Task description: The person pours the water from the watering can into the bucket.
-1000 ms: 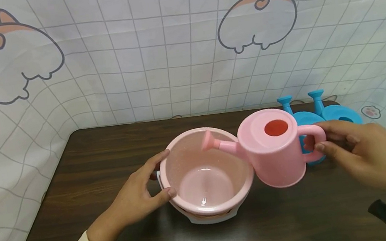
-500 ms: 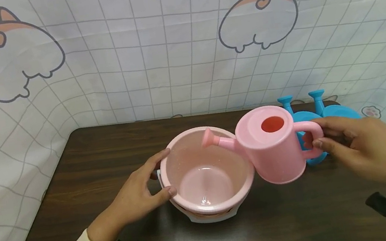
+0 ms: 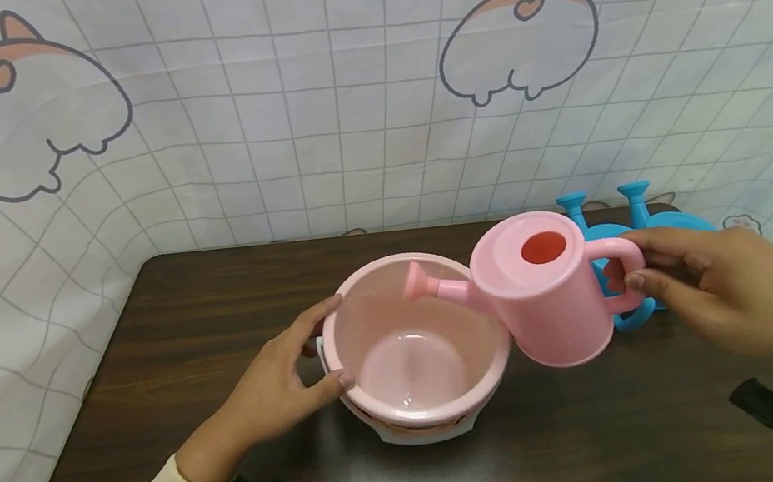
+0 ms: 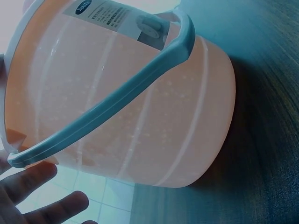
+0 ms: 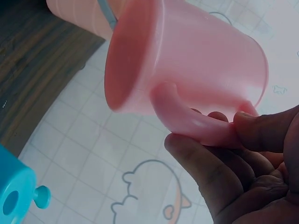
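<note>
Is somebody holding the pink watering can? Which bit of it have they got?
Yes, the right hand holds the pink watering can by its handle, between thumb and fingers. The left hand touches the pink bucket at its rim.

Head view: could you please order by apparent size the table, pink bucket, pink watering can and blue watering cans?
1. Wood-grain table
2. Pink bucket and pink watering can: unsure; the can, held up, is likely nearer.
3. Blue watering cans, partly hidden; those two look alike.
</note>
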Tool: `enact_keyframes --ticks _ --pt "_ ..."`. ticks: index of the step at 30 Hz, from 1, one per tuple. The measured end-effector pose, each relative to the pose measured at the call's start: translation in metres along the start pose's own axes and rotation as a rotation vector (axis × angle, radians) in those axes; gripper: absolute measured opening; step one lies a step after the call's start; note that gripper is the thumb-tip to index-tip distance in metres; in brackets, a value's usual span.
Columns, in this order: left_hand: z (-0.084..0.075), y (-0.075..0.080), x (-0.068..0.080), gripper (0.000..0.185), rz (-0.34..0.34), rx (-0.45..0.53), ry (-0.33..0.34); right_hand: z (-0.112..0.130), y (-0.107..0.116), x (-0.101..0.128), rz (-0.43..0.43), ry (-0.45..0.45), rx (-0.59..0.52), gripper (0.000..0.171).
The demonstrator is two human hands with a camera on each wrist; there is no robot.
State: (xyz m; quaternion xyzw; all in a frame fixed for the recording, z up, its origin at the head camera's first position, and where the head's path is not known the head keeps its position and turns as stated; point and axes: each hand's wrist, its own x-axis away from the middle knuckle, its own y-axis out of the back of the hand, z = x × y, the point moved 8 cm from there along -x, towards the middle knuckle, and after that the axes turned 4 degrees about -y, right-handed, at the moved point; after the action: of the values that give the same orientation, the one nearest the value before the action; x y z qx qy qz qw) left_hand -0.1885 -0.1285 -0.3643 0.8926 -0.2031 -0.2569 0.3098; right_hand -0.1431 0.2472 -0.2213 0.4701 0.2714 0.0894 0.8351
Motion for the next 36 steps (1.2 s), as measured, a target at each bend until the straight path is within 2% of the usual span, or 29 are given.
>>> enact_keyframes --ticks 7,18,29,36 --pt "0.000 -0.001 -0.001 0.083 0.008 0.003 0.021 0.000 0.001 -0.002 -0.001 0.022 0.006 0.046" --pt "0.001 -0.001 -0.001 0.083 -0.002 0.011 0.016 -0.005 0.001 -0.013 0.050 0.017 0.029 0.046" --pt "0.002 -0.001 0.001 0.082 -0.009 0.011 0.025 0.002 0.003 -0.019 0.032 0.074 0.059 0.046" --pt "0.001 -0.001 0.001 0.082 -0.011 0.009 0.015 0.002 0.004 -0.020 0.023 0.052 0.073 0.048"
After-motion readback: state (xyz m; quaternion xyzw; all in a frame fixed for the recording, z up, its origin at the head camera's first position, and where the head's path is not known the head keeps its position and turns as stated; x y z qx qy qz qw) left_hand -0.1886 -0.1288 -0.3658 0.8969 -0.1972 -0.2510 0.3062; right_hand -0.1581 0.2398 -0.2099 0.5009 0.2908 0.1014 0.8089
